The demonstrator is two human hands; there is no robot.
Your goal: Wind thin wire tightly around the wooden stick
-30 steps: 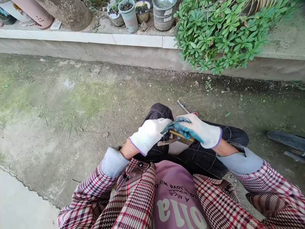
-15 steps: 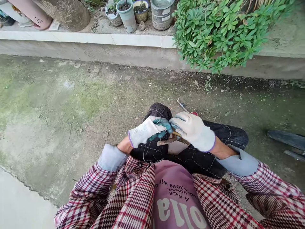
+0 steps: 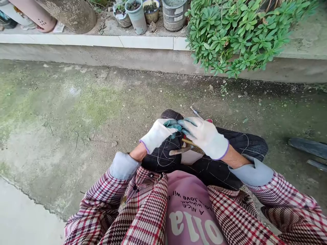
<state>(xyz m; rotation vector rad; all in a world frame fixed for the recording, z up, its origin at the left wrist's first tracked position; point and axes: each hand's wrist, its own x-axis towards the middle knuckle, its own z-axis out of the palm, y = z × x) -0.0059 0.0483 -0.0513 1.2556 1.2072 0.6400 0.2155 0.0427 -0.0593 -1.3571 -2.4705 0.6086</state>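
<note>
Both my hands wear white gloves with teal palms and purple cuffs. My left hand point(image 3: 159, 134) is pinched closed above my knee; what lies between its fingertips is too small to make out. A thin pale wire point(image 3: 158, 160) curves in a loop below it over the dark checked trousers. Fingertips almost touching the left ones, my right hand point(image 3: 206, 137) is curled closed, its grip hidden by its back. Under it a yellowish stick point(image 3: 187, 141) juts out. Just below is a brown wooden stick point(image 3: 178, 151) with wire wound at one end.
Beyond my right hand a thin rod-like tool point(image 3: 196, 111) lies near a red object point(image 3: 209, 120), partly hidden. A tiled ledge point(image 3: 145, 42) bears several plant pots point(image 3: 136, 18) and a leafy bush point(image 3: 237, 37). Dark flat pieces point(image 3: 308, 148) lie at right on the concrete ground point(image 3: 97, 98).
Both hands have shifted slightly up and closer together, the left one also a little to the right. More of the yellowish stick shows below them, and the wire loop has moved right.
</note>
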